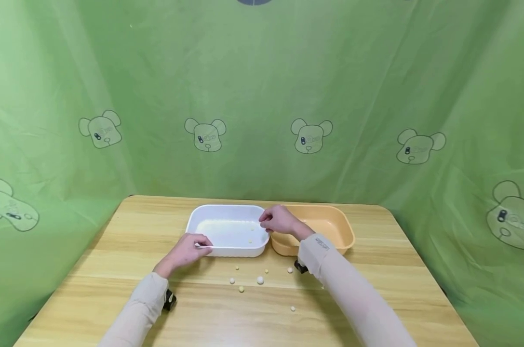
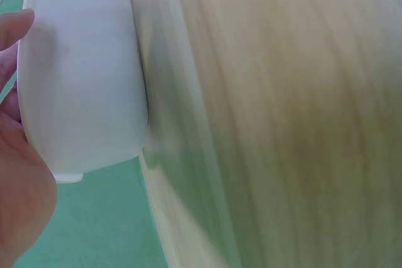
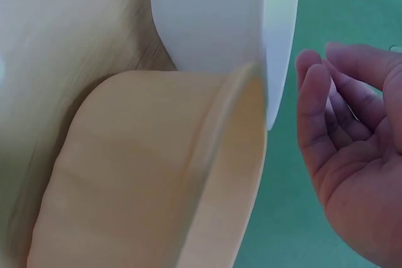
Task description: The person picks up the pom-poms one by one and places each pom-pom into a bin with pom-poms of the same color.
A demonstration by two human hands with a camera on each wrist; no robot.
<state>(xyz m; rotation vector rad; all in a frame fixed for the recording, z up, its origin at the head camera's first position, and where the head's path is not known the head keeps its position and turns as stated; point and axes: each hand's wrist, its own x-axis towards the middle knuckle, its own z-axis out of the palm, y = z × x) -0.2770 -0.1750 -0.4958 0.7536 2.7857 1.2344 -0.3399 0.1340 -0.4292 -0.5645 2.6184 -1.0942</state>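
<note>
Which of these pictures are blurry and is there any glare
Head view: sharp, evenly lit, a soft sheen inside the white tub. Left wrist view: the table is streaked with motion blur. Right wrist view: the orange tub looks soft, its rim smeared.

A light wooden table [image 1: 114, 226] with rounded corners stands inside a green cloth backdrop [image 1: 262, 86], printed with a row of bear heads [image 1: 311, 136], under soft even light.

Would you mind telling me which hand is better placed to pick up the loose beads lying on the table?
Left, probably. The left hand rests at the white tray's front rim, next to the beads; the right hand sits farther back over the tray's rim.
</note>
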